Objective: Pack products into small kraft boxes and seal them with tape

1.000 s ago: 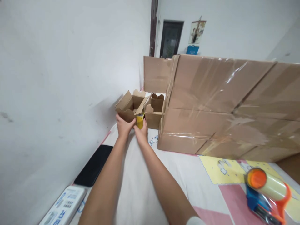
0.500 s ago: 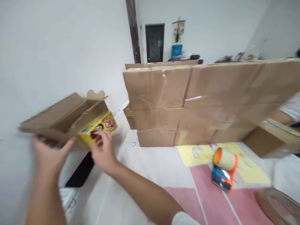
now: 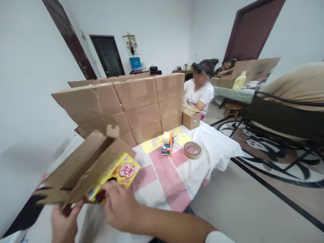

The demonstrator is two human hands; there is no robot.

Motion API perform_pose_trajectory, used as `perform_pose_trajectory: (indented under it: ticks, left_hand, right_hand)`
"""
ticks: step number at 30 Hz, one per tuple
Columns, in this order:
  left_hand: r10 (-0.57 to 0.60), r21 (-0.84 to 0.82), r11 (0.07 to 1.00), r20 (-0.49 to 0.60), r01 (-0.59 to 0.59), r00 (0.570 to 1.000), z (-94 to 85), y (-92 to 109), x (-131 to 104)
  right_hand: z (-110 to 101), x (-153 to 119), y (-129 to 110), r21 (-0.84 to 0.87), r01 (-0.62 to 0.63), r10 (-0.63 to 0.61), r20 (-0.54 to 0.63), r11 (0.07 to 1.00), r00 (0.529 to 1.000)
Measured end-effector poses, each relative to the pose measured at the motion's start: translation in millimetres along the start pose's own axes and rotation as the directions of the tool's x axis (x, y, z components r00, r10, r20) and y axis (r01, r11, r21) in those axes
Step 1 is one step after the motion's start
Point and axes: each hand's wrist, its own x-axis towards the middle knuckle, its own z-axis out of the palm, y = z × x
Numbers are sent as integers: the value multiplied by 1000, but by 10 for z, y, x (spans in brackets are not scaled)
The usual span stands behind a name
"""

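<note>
An open brown cardboard box (image 3: 76, 158) is tilted in front of me at the lower left, its flaps raised. My left hand (image 3: 65, 219) grips its near lower edge, thumb up against the cardboard. A yellow printed carton (image 3: 126, 170) with a red and white emblem lies against the box's right side. My right hand (image 3: 121, 204) is closed on the carton's near end, fingers bent over its printed face. The inside of the box is mostly in shadow.
Taped cardboard boxes (image 3: 139, 108) form a stacked wall across the table. An orange tape dispenser (image 3: 167, 144) and a roll of tape (image 3: 192, 150) lie on the pink and white cloth (image 3: 174, 182). Behind, a person in white (image 3: 202, 94) sits by a closed box (image 3: 191, 116).
My view has swung to the right, bringing the seated person and the floor into sight. Both hands, the cardboard box and the yellow carton now appear lower and nearer.
</note>
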Motion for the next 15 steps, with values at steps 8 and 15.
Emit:
perform_pose_trajectory:
  ticks: [8, 15]
  left_hand:
    - [33, -127, 992, 320, 8, 947, 818, 29, -147]
    - [11, -278, 959, 236, 57, 972, 1093, -28, -269]
  right_hand:
    - [-620, -508, 99, -243, -207, 185, -111, 948, 976]
    - [-1140, -393, 235, -661, 20, 47, 84, 750, 995]
